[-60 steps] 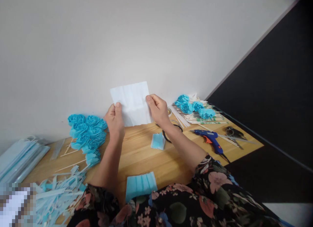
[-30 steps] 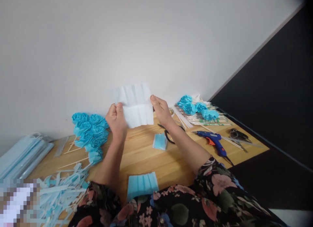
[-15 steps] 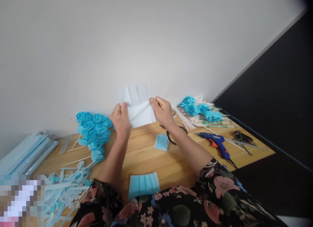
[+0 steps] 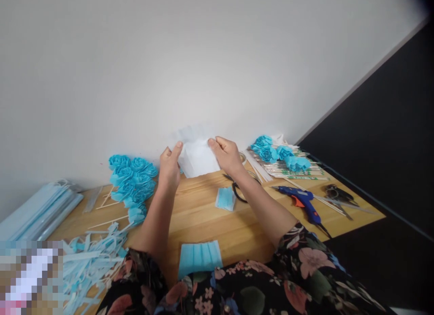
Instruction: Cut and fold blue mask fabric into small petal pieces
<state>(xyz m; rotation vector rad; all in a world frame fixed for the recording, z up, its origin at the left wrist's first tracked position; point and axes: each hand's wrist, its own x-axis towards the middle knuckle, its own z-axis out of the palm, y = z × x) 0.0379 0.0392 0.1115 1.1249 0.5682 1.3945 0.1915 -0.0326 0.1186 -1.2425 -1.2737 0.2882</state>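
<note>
A thin white pleated sheet (image 4: 200, 159), which looks like the inner side of a face mask, is held up over the back of the table. My left hand (image 4: 170, 166) pinches its left edge, thumb upward. At the right edge, my right hand (image 4: 224, 153) is closed with thumb and fingers on the sheet. The sheet's upper part is blurred. A small blue mask piece (image 4: 225, 198) lies below my right hand, beside black-handled scissors (image 4: 239, 192) partly hidden by my forearm. Close to my body lies a larger blue pleated mask piece (image 4: 199, 256).
Blue rosettes (image 4: 132, 181) cluster at the left, others (image 4: 267, 152) on wrapped sticks at the right. A blue glue gun (image 4: 303, 201) and pliers (image 4: 341, 194) lie on the right. Cut strips (image 4: 95, 260) and stacked masks (image 4: 37, 206) fill the left of the wooden table (image 4: 190, 215).
The sheet has tilted and its upper edge has dropped slightly. My left hand has turned and shifted a little to the right; my right hand stays about where it was.
</note>
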